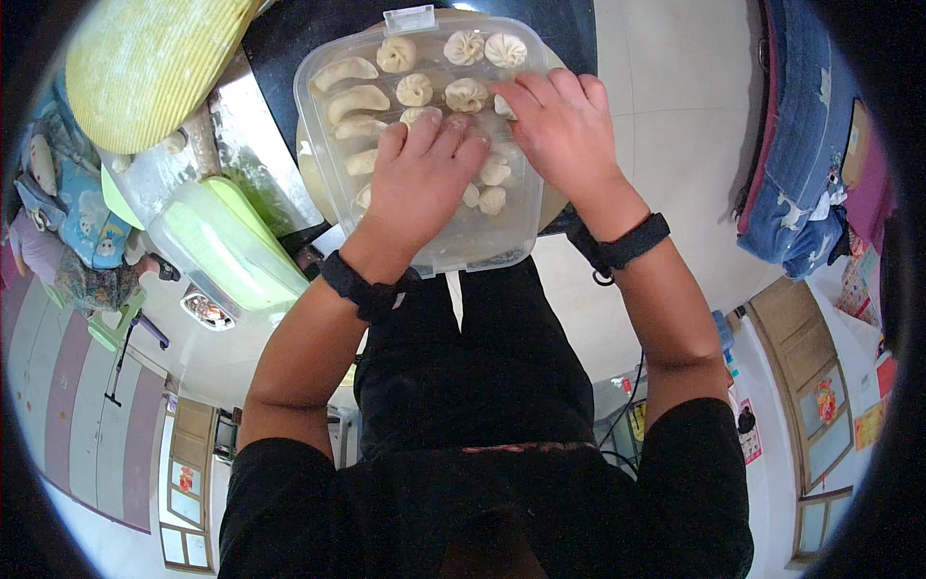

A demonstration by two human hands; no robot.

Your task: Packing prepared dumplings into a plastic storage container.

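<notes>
Before me lies a clear plastic container (499, 242) holding several crescent-shaped dumplings (358, 101) at its left and round pleated buns (465, 95) in the middle and right. My left hand (432, 163) reaches palm down over its middle, fingertips among the buns; whether it grips one is hidden. At the container's right side, my right hand (561, 130) has its fingers bent over a pale bun (504, 108), which is partly hidden beneath them. Smaller dough pieces (493, 188) lie between and below the hands.
A yellow ribbed round tray (155, 65) is at upper left, beside a floury board with small dough pieces (173, 142). Below it stands a clear box with a green part (231, 239). A person in patterned clothing (94, 282) is at far left. Denim fabric (796, 145) lies at right.
</notes>
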